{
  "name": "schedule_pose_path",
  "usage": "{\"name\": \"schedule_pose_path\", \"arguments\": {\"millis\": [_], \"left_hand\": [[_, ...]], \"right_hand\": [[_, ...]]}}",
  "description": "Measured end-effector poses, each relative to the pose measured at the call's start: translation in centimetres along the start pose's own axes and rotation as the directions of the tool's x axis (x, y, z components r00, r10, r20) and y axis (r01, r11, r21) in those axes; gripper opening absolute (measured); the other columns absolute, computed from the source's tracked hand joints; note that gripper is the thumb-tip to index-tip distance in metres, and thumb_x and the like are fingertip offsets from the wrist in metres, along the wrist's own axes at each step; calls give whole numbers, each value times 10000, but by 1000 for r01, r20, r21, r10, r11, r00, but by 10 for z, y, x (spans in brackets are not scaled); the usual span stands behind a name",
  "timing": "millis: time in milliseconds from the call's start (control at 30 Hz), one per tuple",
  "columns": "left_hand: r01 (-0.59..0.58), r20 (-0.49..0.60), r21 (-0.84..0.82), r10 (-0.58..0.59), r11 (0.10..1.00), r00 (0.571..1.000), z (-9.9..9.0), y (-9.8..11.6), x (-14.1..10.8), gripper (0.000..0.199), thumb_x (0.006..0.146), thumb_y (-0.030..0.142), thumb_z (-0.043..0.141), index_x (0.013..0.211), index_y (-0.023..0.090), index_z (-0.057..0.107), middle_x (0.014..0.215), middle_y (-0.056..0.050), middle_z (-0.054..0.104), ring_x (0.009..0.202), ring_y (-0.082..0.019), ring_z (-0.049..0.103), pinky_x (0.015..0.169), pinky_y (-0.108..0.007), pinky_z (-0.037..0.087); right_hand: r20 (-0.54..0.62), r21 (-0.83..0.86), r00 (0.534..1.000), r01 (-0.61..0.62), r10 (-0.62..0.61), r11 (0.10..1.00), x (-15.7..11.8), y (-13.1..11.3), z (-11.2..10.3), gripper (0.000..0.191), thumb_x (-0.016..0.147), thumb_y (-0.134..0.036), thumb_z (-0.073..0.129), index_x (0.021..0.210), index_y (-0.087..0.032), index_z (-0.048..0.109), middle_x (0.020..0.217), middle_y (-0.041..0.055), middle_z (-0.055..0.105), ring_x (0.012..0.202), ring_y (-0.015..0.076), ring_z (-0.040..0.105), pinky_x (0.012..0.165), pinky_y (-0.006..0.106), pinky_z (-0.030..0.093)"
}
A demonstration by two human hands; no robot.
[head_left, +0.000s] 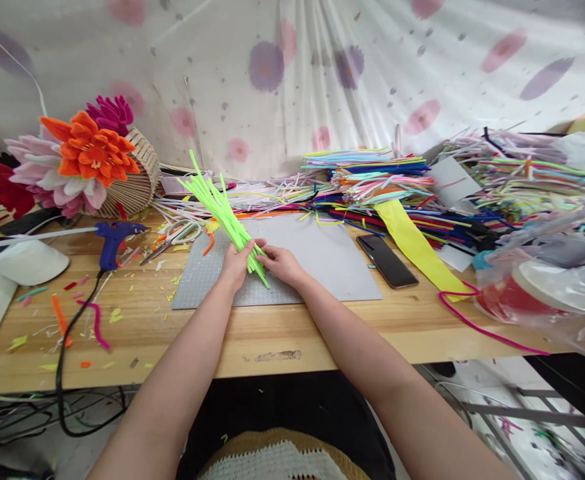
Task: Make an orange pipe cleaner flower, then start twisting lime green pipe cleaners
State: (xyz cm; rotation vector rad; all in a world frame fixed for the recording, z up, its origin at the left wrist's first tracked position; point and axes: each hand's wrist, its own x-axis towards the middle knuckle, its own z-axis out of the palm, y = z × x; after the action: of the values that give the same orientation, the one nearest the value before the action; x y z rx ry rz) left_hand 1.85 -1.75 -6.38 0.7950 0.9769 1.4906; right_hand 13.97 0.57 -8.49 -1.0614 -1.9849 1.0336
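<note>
A bundle of bright green pipe cleaners point(222, 212) slants up and to the left above the grey cutting mat point(332, 260). My left hand point(237, 263) is closed around its lower part, thumb on top. At the bundle's right side, near the lower end, my right hand point(281, 263) has its fingers pressed together against the stems. Its fingertips are partly hidden, so which stems they pinch is unclear. The short lower ends of the bundle stick out below both hands.
Scissors point(179, 235) and a blue glue gun point(117, 241) lie left, near pipe-cleaner flowers point(97, 150). A phone point(387, 260), yellow ribbon point(412, 247) and a plastic-wrapped tub point(537, 287) are right. Pipe-cleaner piles point(372, 177) line the back. Scraps litter the left side.
</note>
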Motion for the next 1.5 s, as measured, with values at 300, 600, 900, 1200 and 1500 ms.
{"name": "schedule_pose_path", "arguments": {"millis": [300,600,900,1200,1500], "left_hand": [[-165,144,101,149,981,978,9,11,8,361,685,404,645,934,161,547,760,-38,678,775,-179,647,678,-301,510],[-432,297,355,338,829,893,38,17,33,238,754,377,579,878,188,506,804,-20,641,761,-141,615,719,-287,472],[-426,364,458,272,780,891,22,-17,27,292,760,417,533,933,183,539,915,-61,644,893,-187,584,784,-314,447],[-334,370,616,111,713,922,6,-21,24,384,696,361,586,1016,167,503,965,-69,618,909,-225,571,797,-367,439],[-401,274,812,329,424,904,-7,-8,22,387,581,261,696,934,203,550,1032,-79,607,1060,-271,501,940,-445,328]], "right_hand": [[-201,-130,976,59,-85,990,1,-10,-3,158,802,-301,468,767,-194,578,711,19,563,710,154,502,706,290,394],[-303,256,952,111,-29,960,11,10,-27,527,568,-251,633,1068,-241,469,1051,40,550,1017,210,481,898,395,359],[-218,571,975,154,-31,807,10,-21,-37,444,622,-292,642,1029,-252,472,1038,11,570,994,161,518,839,310,430],[-319,532,946,127,59,837,53,-61,-34,304,625,-404,661,765,-186,503,533,-72,454,461,67,464,498,230,442],[-399,457,917,186,13,870,59,-44,-11,291,604,-407,673,707,-180,523,592,-52,489,501,66,448,485,214,403]]}}
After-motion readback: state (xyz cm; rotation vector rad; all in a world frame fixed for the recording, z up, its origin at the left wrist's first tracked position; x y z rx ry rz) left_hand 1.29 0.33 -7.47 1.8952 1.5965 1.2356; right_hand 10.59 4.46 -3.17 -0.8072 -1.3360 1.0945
